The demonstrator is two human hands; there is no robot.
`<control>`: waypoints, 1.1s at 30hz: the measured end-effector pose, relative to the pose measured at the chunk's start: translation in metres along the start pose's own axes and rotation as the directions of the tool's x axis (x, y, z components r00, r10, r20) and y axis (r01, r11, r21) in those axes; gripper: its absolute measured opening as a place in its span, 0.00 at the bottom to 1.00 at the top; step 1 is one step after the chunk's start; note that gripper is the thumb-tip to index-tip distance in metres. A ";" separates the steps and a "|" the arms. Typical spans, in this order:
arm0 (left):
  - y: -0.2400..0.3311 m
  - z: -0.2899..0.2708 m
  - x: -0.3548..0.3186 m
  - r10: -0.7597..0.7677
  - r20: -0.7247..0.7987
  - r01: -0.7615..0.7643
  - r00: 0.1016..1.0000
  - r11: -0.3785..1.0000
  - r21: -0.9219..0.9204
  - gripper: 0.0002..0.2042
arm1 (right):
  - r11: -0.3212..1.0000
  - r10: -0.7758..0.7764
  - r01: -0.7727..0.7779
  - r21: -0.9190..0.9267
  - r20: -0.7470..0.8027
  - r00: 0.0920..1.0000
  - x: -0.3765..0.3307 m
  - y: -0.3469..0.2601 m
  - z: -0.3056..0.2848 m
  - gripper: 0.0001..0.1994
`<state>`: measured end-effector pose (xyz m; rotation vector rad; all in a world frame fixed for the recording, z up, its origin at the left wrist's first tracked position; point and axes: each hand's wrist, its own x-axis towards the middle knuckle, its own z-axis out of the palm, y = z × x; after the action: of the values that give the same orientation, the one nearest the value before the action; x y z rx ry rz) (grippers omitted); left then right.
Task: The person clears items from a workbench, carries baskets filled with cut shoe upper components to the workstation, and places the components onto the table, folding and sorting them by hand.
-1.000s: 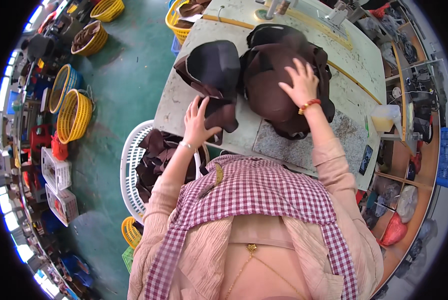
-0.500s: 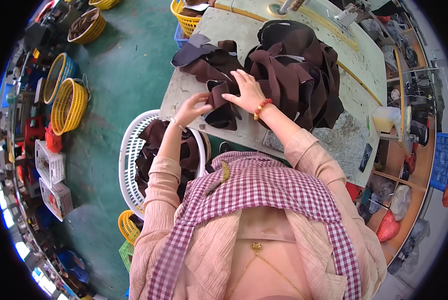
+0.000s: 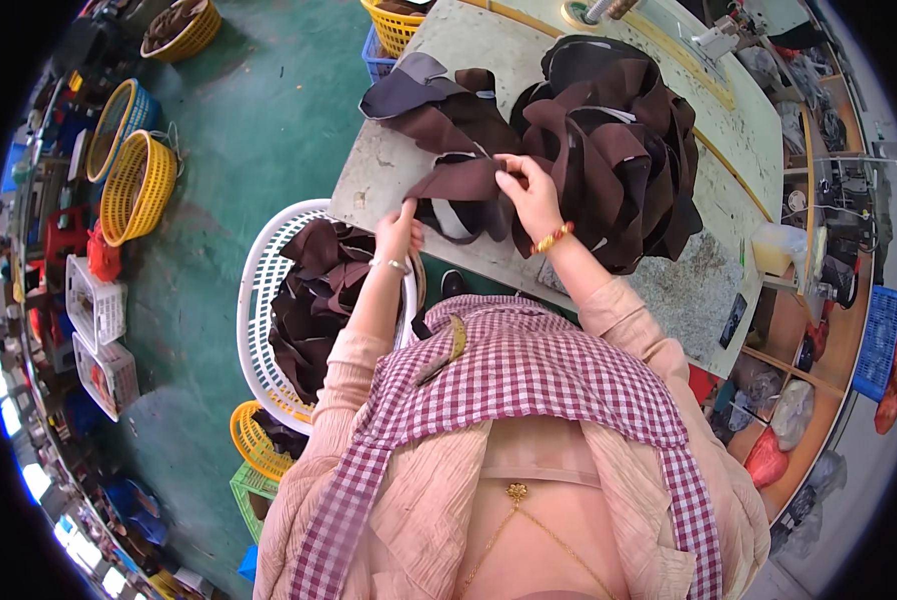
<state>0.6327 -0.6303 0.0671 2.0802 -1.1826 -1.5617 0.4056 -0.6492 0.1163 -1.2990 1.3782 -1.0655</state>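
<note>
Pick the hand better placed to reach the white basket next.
Left, probably: the left hand and right hand both seem to hold the brown strip, but the left is nearer the white basket.

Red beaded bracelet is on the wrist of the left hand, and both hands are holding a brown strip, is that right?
Not quite: the head view shows the red beaded bracelet on the wrist of the right hand, not the left hand. Both do hold the brown strip.

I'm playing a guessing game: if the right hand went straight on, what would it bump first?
Past the strip the right hand holds, probably the left cloth pile, though depth is unclear.
</note>
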 end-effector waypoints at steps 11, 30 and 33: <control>-0.013 0.003 -0.062 0.312 -0.420 -0.493 0.852 0.748 -0.444 0.23 | 0.995 -0.069 0.048 0.087 0.254 0.965 -0.022 -0.032 -0.015 0.07; -0.056 0.022 -0.155 0.209 -0.678 -0.358 0.705 0.929 -0.087 0.22 | 0.944 0.119 -0.291 0.157 0.661 0.741 -0.009 -0.040 0.067 0.07; -0.056 -0.007 -0.168 0.281 -0.361 -0.425 0.889 0.800 -0.423 0.23 | 0.954 0.054 -0.240 0.179 0.685 0.726 -0.018 -0.060 0.100 0.08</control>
<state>0.6501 -0.4724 0.1448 1.5636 -0.8862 -1.1809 0.5150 -0.6343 0.1576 -1.1848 0.7362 -0.5348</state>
